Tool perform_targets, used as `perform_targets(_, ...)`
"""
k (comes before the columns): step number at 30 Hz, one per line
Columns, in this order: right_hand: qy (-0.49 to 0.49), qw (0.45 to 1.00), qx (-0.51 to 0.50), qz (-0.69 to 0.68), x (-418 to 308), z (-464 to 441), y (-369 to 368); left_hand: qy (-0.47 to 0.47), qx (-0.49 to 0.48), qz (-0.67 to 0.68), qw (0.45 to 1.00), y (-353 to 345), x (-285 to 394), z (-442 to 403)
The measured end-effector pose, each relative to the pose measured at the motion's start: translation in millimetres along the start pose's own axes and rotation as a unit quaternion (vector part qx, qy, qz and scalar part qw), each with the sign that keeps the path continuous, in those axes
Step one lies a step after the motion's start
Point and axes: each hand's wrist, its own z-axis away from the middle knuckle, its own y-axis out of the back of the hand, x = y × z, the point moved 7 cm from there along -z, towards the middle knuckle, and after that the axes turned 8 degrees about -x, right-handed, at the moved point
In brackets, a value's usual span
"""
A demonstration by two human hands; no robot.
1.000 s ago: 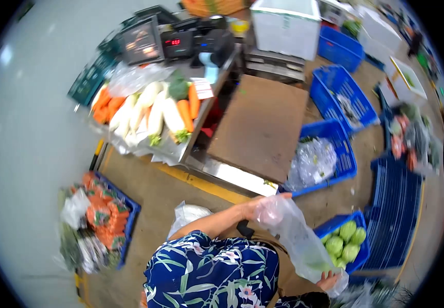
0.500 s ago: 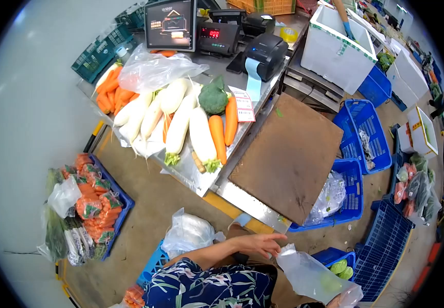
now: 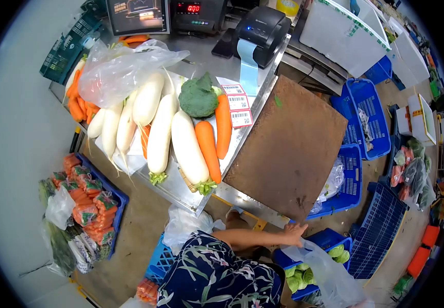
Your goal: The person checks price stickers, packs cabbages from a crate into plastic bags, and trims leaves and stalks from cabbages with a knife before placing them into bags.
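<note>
From where I stand, the person's left hand (image 3: pixel 293 234) is stretched out low beside the brown platform (image 3: pixel 288 143), right at the mouth of a see-through plastic bag (image 3: pixel 332 274). The bag drapes over a blue crate (image 3: pixel 329 238) of green cabbages (image 3: pixel 299 280), with some showing on either side of it. I can't tell whether those fingers are clamped on the film or only resting against it, and the right hand is out of my sight.

That film looks thin and slippery to me, so a loose hold could let the mouth fold shut or slide away. It might also snag or split on the crate's rim if pulled hard across it.

The bench (image 3: pixel 173 195) gives me some worry too. White radishes (image 3: pixel 187 146) lie packed beside carrots (image 3: pixel 207 149) and broccoli (image 3: pixel 198 96), some of their thin roots poking past the near edge; a bump from an arm could roll one off. The pale blue strip (image 3: pixel 247 66) hanging from the printer (image 3: pixel 260 33) could catch on a passing sleeve
</note>
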Motion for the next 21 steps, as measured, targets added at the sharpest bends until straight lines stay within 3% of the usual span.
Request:
perform_targets(4,0.003,1.000,-0.005,0.014,-12,-3,-3,-0.018,-0.084,0.065,0.994,-22,16,10)
perform_targets(6,0.003,1.000,-0.008,0.020,-16,-5,-1,-0.047,-0.123,-0.029,0.991,-51,12,6)
perform_targets(8,0.000,1.000,-0.002,0.019,-17,-6,-8,0.000,-0.188,-0.114,0.976,-84,-16,-7)
perform_targets(10,-0.001,1.000,0.001,0.025,-17,-11,-8,0.001,-0.063,-0.082,0.995,-57,-18,9)
perform_targets(13,-0.009,0.999,0.008,0.032,-10,-14,-2,-0.092,-0.116,0.193,0.970,-26,-6,21)
perform_targets(14,-0.010,0.999,0.011,0.036,-7,-15,1,-0.084,-0.158,0.331,0.927,-24,-5,20)
perform_targets(16,-0.011,0.999,0.018,0.046,-3,-18,5,-0.062,-0.229,0.580,0.779,-17,4,20)
perform_targets(21,-0.011,0.997,0.047,0.068,18,-19,42,-0.025,-0.189,0.763,0.618,11,10,11)
